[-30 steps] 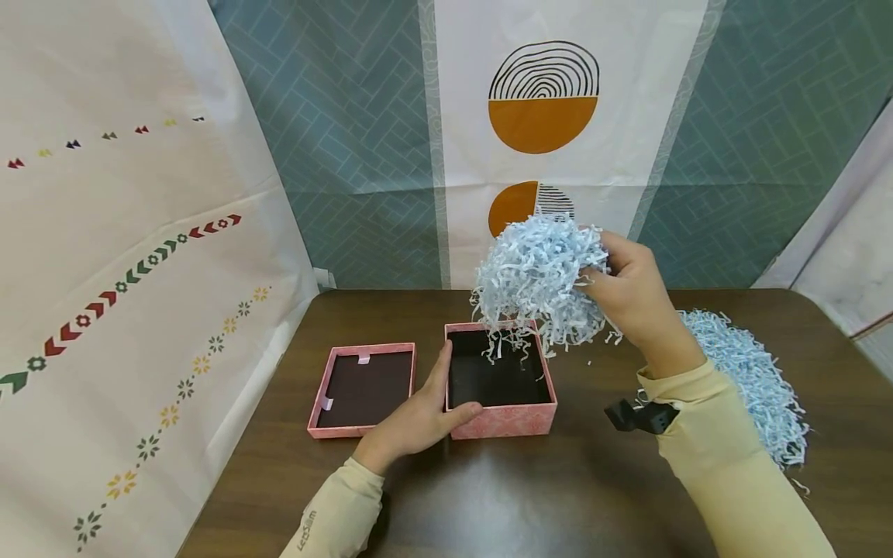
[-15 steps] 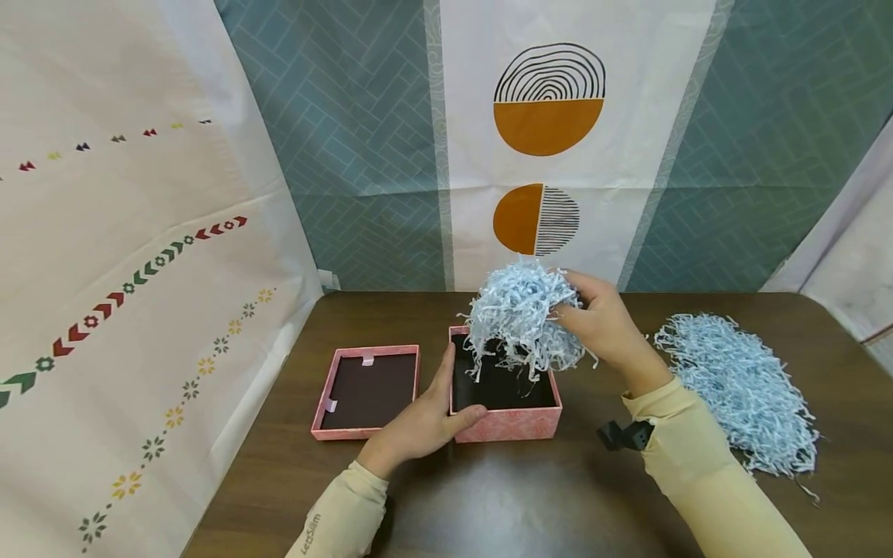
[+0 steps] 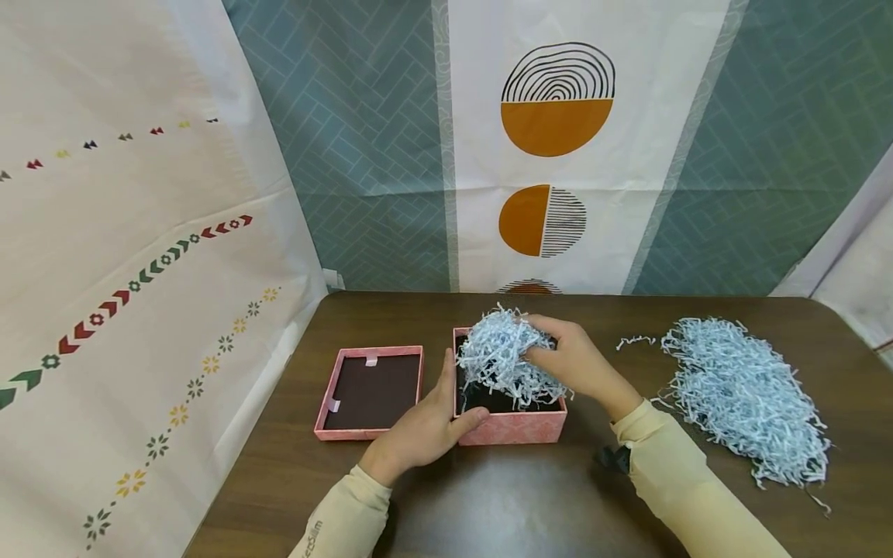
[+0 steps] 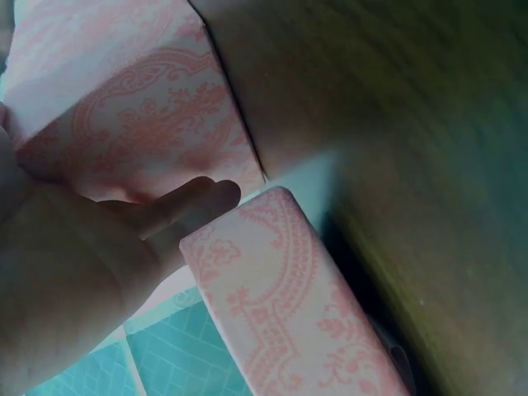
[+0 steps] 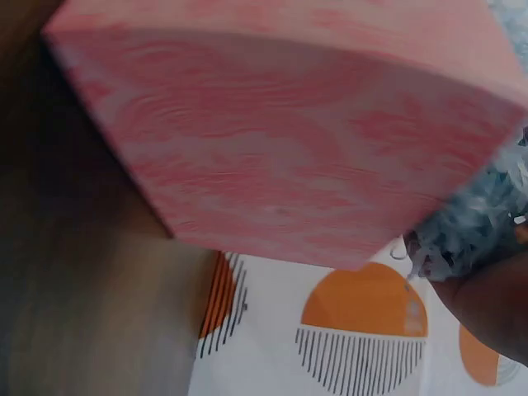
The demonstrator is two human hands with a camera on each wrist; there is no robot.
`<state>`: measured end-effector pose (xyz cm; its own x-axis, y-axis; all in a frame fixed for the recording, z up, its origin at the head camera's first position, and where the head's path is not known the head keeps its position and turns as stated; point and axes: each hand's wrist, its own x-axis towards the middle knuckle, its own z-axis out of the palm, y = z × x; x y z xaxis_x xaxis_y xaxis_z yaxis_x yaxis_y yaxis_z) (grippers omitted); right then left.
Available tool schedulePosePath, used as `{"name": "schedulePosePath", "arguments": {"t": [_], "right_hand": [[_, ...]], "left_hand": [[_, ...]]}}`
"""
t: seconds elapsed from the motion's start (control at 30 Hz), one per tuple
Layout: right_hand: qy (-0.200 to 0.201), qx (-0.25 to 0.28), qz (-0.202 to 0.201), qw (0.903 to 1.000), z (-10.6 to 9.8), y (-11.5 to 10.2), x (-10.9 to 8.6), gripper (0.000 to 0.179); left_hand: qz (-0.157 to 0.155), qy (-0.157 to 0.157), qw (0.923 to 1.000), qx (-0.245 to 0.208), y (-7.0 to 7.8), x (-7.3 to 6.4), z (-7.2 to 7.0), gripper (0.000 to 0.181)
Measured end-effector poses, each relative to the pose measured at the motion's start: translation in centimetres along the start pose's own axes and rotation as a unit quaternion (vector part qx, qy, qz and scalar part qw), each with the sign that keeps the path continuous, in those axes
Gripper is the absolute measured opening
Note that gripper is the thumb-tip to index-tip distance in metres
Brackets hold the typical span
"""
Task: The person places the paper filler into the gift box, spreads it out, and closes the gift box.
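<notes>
A pink patterned box (image 3: 512, 428) with a black inside stands open-topped on the table. My left hand (image 3: 425, 422) rests against its left side, fingers straight along the wall and thumb at the front corner. In the left wrist view those fingers lie between the box (image 4: 148, 115) and the pink lid (image 4: 280, 305). My right hand (image 3: 575, 360) grips a clump of light blue shredded paper (image 3: 502, 353) at the box opening, over its right rim. The clump covers much of the inside. Strands of shredded paper (image 5: 470, 231) show beside the box wall in the right wrist view.
Left of the box the lid (image 3: 366, 391) lies upturned, its dark inside facing up. A pile of light blue shredded paper (image 3: 746, 403) spreads on the right of the dark wooden table (image 3: 502, 504). One loose strand (image 3: 635, 341) lies near the pile. Patterned cloths hang behind and at left.
My right hand has come down and left, carrying the shredded paper from above the box into its opening. My left hand has kept its place at the box.
</notes>
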<state>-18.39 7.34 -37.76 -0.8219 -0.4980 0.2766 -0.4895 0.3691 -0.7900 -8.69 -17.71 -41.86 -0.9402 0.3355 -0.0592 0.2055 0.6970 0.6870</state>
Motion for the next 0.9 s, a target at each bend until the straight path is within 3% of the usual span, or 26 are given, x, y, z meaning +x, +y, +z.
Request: {"name": "schedulePosePath", "arguments": {"t": [0.2, 0.3, 0.4, 0.5, 0.63, 0.7, 0.83, 0.9], "right_hand": [[-0.045, -0.126, -0.02, 0.9909, 1.9, 0.0, 0.5, 0.048], [-0.093, -0.208, -0.031, 0.9731, 2.8, -0.7, 0.8, 0.048], [-0.152, -0.274, -0.039, 0.9489, 4.0, -1.2, 1.0, 0.047], [-0.211, -0.29, -0.037, 0.9326, 5.2, -1.4, 1.3, 0.047], [-0.267, -0.265, -0.004, 0.9264, 6.2, -1.2, 1.7, 0.048], [-0.272, -0.273, 0.01, 0.9227, 6.3, -1.0, 1.7, 0.044], [-0.25, -0.339, 0.009, 0.9068, 6.2, -0.5, 1.6, 0.033], [-0.244, -0.348, 0.008, 0.9051, 6.1, -0.4, 1.6, 0.031]], "left_hand": [[-0.003, 0.005, 0.9996, 0.029, -0.2, -0.1, -0.1, 0.102], [0.002, 0.002, 0.9993, 0.039, -0.3, -0.1, -0.1, 0.1], [0.006, -0.002, 0.9991, 0.043, -0.4, -0.1, -0.1, 0.1], [0.008, 0.002, 0.9992, 0.04, -0.4, -0.1, -0.1, 0.1], [0.014, 0.008, 0.9992, 0.037, -0.3, 0.0, -0.1, 0.101], [0.017, 0.007, 0.9991, 0.037, -0.3, 0.1, -0.1, 0.101], [0.018, 0.005, 0.9991, 0.037, -0.2, 0.2, 0.0, 0.103], [0.016, 0.006, 0.9992, 0.036, -0.2, 0.2, 0.0, 0.103]]}}
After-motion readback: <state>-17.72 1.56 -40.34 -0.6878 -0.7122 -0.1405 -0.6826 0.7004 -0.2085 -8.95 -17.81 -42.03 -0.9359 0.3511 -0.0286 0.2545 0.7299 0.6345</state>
